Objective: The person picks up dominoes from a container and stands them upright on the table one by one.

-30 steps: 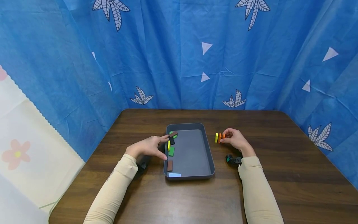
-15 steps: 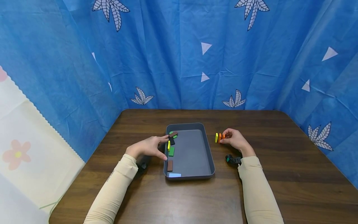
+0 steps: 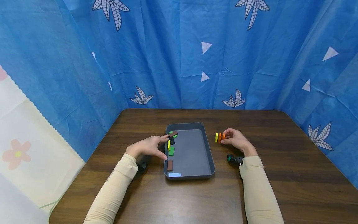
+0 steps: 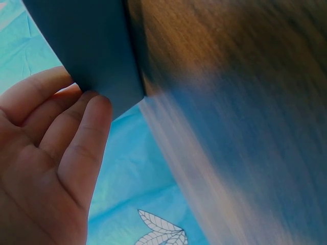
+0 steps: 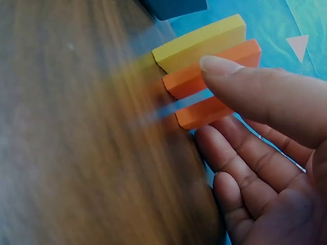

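In the head view, my left hand [image 3: 149,146] rests at the left wall of a grey tray [image 3: 208,149], thumb and fingers spread along its rim. The left wrist view shows these fingers [image 4: 84,143], fairly straight, against the tray's outer side. To the right of the tray, my right hand [image 3: 235,139] pinches an orange block [image 5: 204,113] standing on edge, the thumb above and fingertips below it. Beside that block stand a second orange block [image 5: 179,81], partly behind the thumb, and a yellow block [image 5: 204,43], all in a row on the table.
Along the tray's left side lie green [image 3: 171,151], black [image 3: 172,141] and brown [image 3: 170,165] blocks, with a yellow block [image 3: 169,145] on edge. A pale blue block [image 3: 175,175] lies at its near end. Blue curtains [image 3: 179,62] hang behind the wooden table [image 3: 190,202].
My right hand and forearm have shifted very slightly to the right. The left hand, the tray and the blocks look unchanged.
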A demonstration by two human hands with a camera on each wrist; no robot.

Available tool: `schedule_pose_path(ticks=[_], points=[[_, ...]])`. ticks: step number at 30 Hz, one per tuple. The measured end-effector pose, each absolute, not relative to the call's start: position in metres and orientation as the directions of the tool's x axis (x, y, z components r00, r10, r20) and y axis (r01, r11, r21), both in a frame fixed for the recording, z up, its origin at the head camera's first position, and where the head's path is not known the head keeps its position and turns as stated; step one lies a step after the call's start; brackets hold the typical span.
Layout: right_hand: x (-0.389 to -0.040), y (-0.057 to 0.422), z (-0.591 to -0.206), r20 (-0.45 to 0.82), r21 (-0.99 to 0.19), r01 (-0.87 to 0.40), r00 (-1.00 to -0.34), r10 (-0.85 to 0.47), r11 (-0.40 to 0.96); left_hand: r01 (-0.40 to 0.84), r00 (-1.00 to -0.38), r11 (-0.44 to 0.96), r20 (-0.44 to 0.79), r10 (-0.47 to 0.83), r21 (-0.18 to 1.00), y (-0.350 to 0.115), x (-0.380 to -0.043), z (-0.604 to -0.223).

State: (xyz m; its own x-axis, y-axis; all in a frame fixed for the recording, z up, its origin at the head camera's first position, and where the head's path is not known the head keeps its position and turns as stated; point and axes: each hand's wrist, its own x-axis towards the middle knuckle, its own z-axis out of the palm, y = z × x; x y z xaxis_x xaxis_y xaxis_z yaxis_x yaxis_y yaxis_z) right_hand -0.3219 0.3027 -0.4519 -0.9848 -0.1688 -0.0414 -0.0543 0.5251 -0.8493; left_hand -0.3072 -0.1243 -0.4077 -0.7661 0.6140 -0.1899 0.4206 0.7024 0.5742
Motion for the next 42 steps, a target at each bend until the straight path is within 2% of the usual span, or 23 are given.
schedule_pose_path(ticks=[10, 23, 33, 42], points=[[-0.319, 0.313, -0.448, -0.050, -0.862, -0.058, -0.979, -0.197, 0.503, 0.419, -0.761, 0.701, -0.198, 0.617, 0.577, -0.124, -0.308, -0.407], [-0.305, 0.326, -0.416, -0.081, -0.848, -0.038, -0.976, -0.201, 0.528, 0.419, -0.761, 0.701, -0.199, 0.618, 0.577, -0.124, -0.308, -0.406], [-0.299, 0.314, -0.380, 0.035, -0.867, -0.085, -0.993, -0.110, 0.491, 0.403, -0.769, 0.707, -0.204, 0.606, 0.581, -0.124, -0.308, -0.406], [-0.290, 0.283, -0.350, 0.181, -0.872, -0.231, -0.971, -0.154, 0.431, 0.406, -0.766, 0.704, -0.203, 0.610, 0.583, -0.125, -0.308, -0.405]])
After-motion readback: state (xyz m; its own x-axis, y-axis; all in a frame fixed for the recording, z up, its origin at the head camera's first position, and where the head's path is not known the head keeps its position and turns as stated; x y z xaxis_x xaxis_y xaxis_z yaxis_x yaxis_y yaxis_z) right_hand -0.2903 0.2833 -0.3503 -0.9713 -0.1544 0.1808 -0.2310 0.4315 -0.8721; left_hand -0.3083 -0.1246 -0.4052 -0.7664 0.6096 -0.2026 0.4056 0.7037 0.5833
